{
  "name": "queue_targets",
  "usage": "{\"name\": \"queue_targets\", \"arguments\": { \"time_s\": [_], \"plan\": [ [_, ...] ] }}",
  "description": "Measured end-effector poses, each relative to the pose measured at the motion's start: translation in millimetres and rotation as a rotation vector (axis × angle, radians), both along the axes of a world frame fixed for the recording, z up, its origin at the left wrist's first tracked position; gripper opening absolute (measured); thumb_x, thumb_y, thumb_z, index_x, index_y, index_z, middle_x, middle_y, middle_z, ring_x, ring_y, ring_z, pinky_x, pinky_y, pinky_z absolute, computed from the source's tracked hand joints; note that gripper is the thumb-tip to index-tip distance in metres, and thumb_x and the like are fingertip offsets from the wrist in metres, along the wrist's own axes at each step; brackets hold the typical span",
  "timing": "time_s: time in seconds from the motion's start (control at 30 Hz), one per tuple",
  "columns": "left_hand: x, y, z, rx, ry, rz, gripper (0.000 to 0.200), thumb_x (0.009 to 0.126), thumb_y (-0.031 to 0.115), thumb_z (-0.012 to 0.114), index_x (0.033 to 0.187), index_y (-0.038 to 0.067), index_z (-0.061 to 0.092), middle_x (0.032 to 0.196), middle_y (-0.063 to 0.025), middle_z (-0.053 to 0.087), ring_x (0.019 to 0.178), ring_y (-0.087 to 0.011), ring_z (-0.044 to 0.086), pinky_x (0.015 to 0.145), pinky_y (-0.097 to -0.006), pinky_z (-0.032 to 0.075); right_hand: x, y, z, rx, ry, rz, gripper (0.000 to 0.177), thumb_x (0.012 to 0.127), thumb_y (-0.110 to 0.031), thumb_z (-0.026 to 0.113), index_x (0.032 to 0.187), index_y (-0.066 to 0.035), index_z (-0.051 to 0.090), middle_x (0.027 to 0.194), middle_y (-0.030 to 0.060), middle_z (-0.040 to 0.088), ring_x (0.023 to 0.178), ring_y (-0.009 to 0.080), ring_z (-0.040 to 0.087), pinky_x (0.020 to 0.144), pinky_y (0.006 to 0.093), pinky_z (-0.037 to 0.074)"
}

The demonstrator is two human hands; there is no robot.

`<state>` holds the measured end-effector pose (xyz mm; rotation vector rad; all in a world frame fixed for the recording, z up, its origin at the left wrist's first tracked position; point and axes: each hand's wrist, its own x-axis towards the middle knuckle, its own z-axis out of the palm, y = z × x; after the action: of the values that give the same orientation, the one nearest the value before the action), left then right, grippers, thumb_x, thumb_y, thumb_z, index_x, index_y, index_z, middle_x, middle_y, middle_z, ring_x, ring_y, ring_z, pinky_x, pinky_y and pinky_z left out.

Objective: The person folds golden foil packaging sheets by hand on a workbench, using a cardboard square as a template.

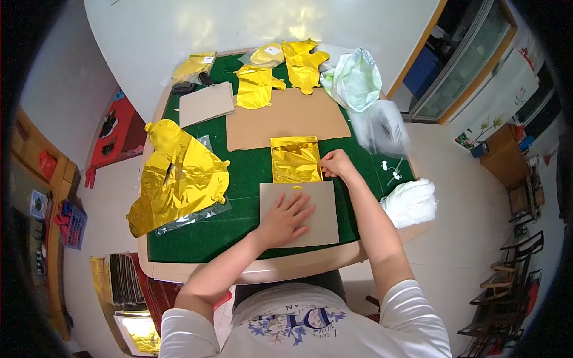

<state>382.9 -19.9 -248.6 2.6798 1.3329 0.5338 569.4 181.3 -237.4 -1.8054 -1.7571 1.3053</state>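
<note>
My left hand lies with its fingers spread on a grey-brown cardboard sheet near the front edge of the table. Just beyond that sheet is a folded piece of gold foil, roughly square and shiny. My right hand pinches the right edge of this foil with closed fingers. The foil's near edge meets the far edge of the cardboard, and a small bit of gold shows on the cardboard above my left fingertips.
Large gold foil balloons lie at the left on clear plastic. Behind are a brown cardboard sheet, grey boards, more gold foil pieces and plastic bags. A white cloth bundle sits at the right edge.
</note>
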Motion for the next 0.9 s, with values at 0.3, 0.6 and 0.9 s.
{"name": "queue_targets", "arguments": {
  "time_s": [0.3,0.6,0.9],
  "plan": [
    [0.3,1.3,-0.8,-0.008,0.005,0.013,0.056,0.090,0.042,0.053,0.138,0.016,0.044,0.148,-0.0101,0.035,0.139,-0.0286,0.028,0.112,-0.0539,0.019,13.0,-15.1,-2.9,0.214,0.281,0.099,0.009,0.079,-0.011,0.067,0.078,-0.003,0.062,0.067,0.0012,0.062,0.054,0.0099,0.058,0.051,0.0243,0.048],
    [0.8,1.2,-0.3,-0.022,0.002,0.009,0.055,0.090,0.042,0.053,0.138,0.016,0.044,0.148,-0.0101,0.034,0.140,-0.0287,0.026,0.112,-0.0545,0.020,13.7,-37.5,9.4,0.183,0.384,0.050,0.007,0.083,-0.010,0.064,0.083,-0.004,0.060,0.068,-0.0008,0.060,0.054,0.0067,0.054,0.048,0.0221,0.044],
    [3.3,4.7,-3.9,0.022,-0.016,0.022,0.054,0.089,0.041,0.055,0.136,0.015,0.045,0.146,-0.0109,0.037,0.139,-0.0282,0.029,0.110,-0.0549,0.023,10.6,-27.8,-2.8,0.111,0.398,0.009,0.009,0.083,-0.011,0.065,0.083,-0.005,0.059,0.068,-0.0010,0.060,0.052,0.0072,0.052,0.047,0.0218,0.042]
  ]
}}
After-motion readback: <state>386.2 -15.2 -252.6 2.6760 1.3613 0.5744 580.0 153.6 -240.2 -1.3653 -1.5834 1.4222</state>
